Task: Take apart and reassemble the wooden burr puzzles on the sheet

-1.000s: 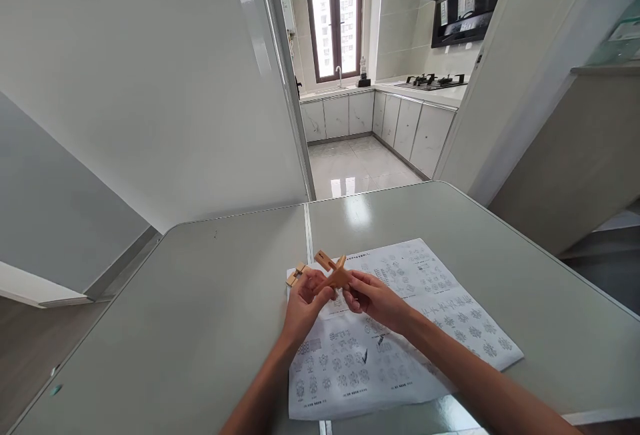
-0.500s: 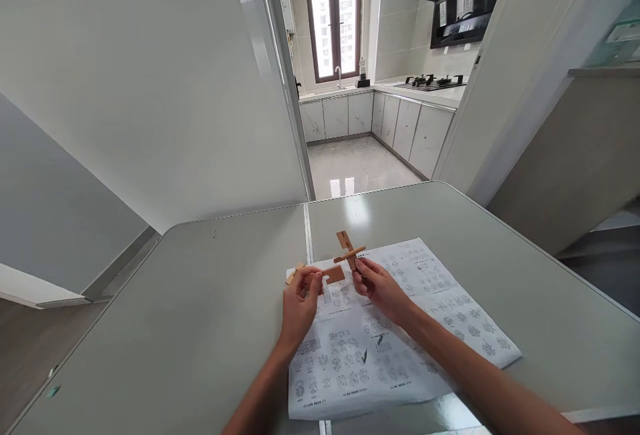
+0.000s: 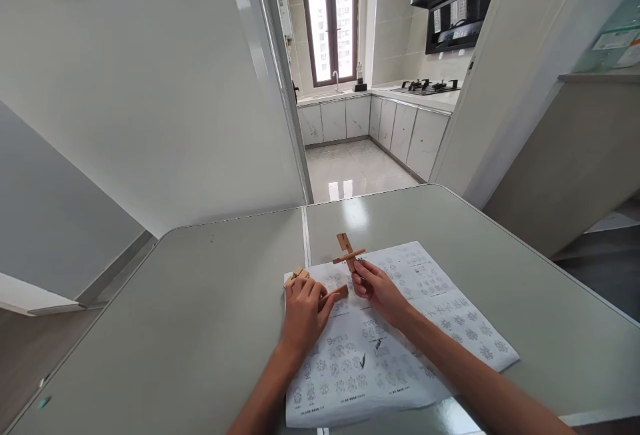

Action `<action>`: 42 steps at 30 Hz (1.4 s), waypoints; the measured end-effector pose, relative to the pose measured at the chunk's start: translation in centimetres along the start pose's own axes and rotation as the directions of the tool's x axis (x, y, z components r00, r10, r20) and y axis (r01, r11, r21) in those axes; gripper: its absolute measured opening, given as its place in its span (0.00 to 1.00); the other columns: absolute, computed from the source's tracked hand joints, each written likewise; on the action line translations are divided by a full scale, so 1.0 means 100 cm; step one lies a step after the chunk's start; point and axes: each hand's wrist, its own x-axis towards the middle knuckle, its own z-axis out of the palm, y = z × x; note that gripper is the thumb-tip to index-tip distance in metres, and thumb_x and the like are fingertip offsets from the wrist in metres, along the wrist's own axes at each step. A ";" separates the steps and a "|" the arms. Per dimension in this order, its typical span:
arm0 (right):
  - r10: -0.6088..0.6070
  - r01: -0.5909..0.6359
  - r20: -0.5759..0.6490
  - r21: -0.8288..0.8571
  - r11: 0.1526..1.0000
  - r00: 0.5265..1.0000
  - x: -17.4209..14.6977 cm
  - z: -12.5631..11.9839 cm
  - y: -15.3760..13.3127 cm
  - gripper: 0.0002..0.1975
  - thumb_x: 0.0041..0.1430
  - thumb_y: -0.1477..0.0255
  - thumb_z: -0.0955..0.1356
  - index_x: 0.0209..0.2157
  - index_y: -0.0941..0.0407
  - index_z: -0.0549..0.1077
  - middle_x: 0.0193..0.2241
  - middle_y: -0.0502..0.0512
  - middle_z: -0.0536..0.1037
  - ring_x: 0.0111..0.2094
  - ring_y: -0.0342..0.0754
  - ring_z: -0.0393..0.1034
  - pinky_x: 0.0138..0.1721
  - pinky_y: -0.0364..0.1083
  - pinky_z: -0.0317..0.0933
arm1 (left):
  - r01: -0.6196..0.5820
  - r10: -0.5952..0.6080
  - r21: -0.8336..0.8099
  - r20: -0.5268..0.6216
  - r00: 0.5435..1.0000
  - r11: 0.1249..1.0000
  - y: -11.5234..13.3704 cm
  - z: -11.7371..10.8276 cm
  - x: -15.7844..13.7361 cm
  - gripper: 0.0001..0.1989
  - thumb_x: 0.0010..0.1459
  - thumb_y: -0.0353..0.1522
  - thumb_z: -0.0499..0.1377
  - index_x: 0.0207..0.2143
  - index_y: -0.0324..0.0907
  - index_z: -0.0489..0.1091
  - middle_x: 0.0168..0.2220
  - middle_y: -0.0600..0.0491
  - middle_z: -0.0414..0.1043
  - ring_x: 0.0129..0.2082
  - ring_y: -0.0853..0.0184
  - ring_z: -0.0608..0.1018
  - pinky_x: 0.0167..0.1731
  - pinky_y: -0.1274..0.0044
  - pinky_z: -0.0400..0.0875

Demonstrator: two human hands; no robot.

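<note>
My right hand pinches the lower end of a crossed pair of wooden puzzle pieces; one notched flat piece stands up and a thinner one runs across it. Palm down, my left hand holds a flat wooden piece along the thumb, its end sticking out to the right. The fingers of that hand reach over several small wooden pieces at the sheet's upper left corner, partly hidden. Beneath both hands lies a printed instruction sheet with rows of small diagrams.
The grey-green table has a pale seam down its middle. Behind it, a doorway opens on a kitchen with white cabinets and a gas stove. A small green bit lies near the table's left edge.
My left hand has turned palm down and moved over the small wooden pieces, tilting its flat piece edge-on. My right hand stays nearly in place with the crossed pieces.
</note>
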 end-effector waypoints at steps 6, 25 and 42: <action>0.007 -0.006 0.029 -0.032 0.999 1.000 -0.003 0.003 -0.001 0.22 0.55 0.54 0.77 0.32 0.55 0.69 0.25 0.45 0.65 0.23 0.39 0.53 0.25 0.43 0.47 | 0.058 -0.052 0.108 -0.060 0.997 0.992 -0.001 0.002 -0.001 0.12 0.64 0.40 0.62 0.30 0.44 0.73 0.41 0.45 0.73 0.48 0.51 0.70 0.50 0.59 0.64; 0.016 0.069 0.269 -0.304 0.950 0.963 -0.009 0.009 0.004 0.19 0.65 0.52 0.70 0.35 0.56 0.71 0.24 0.46 0.67 0.23 0.40 0.55 0.26 0.44 0.49 | 0.198 -0.176 0.126 -0.164 0.971 0.972 -0.005 -0.002 0.001 0.04 0.64 0.34 0.60 0.40 0.43 0.71 0.48 0.44 0.73 0.52 0.49 0.69 0.52 0.59 0.65; 0.110 0.006 0.437 -0.256 0.967 0.893 -0.009 0.003 0.002 0.16 0.67 0.59 0.69 0.31 0.56 0.69 0.21 0.46 0.67 0.23 0.42 0.58 0.28 0.44 0.52 | 0.300 -0.141 -0.891 0.267 0.953 0.342 0.007 -0.025 0.010 0.42 0.55 0.56 0.65 0.65 0.49 0.58 0.64 0.41 0.65 0.57 0.53 0.75 0.55 0.62 0.70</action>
